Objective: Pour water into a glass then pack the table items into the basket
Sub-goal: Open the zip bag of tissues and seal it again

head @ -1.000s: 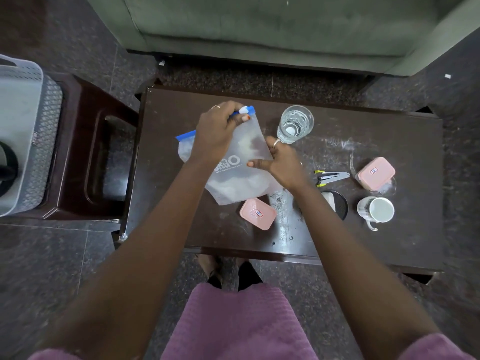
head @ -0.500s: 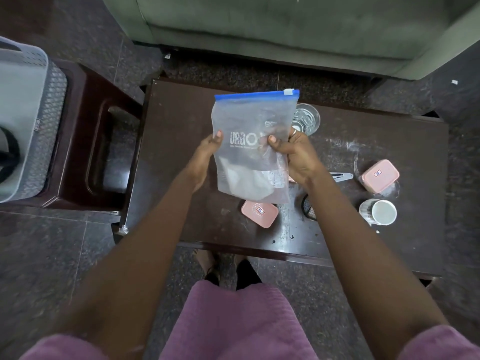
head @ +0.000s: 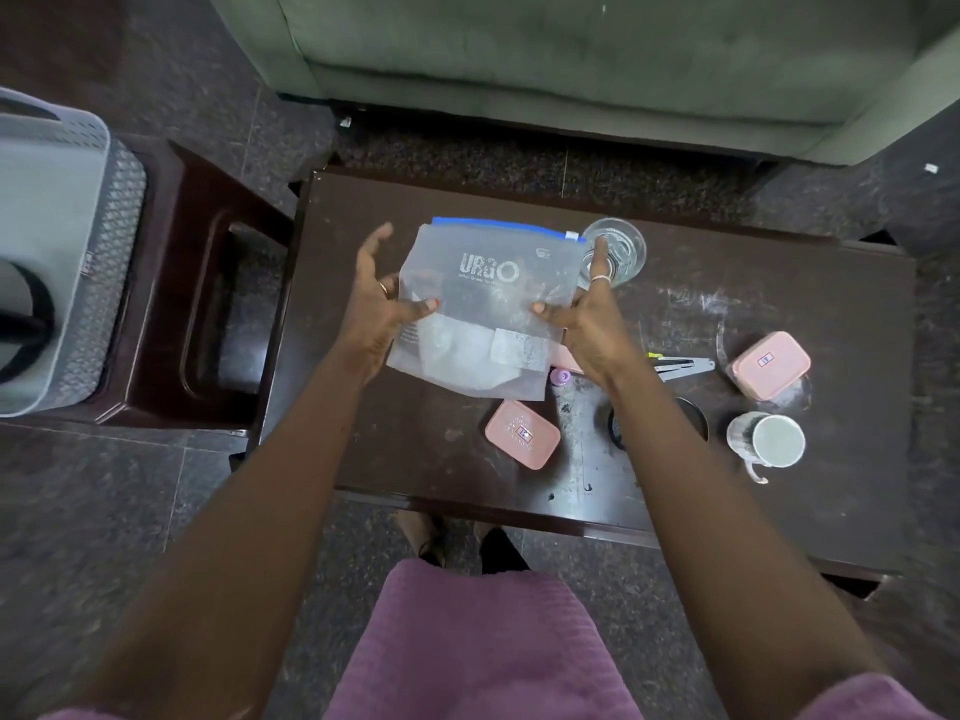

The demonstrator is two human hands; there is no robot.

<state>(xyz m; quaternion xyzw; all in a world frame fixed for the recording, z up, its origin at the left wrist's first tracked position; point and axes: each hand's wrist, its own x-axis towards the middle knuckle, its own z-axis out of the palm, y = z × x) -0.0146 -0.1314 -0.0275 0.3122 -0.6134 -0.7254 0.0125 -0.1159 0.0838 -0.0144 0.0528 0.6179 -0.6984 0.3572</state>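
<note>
A frosted zip bag with a blue seal strip and "URGO" print hangs above the dark wooden table. My left hand pinches its left edge with the thumb, the fingers spread. My right hand pinches the right edge the same way. Behind the bag's top right corner stands a glass of water. A grey perforated basket sits on a stool at the far left.
On the table lie two pink lidded boxes, a white mug, a black round strainer, a metal clip and a small purple cap. A green sofa stands beyond the table.
The bag was lifted off the table and held upright; now it is lowered and tilted flatter, with both hands at its side edges.
</note>
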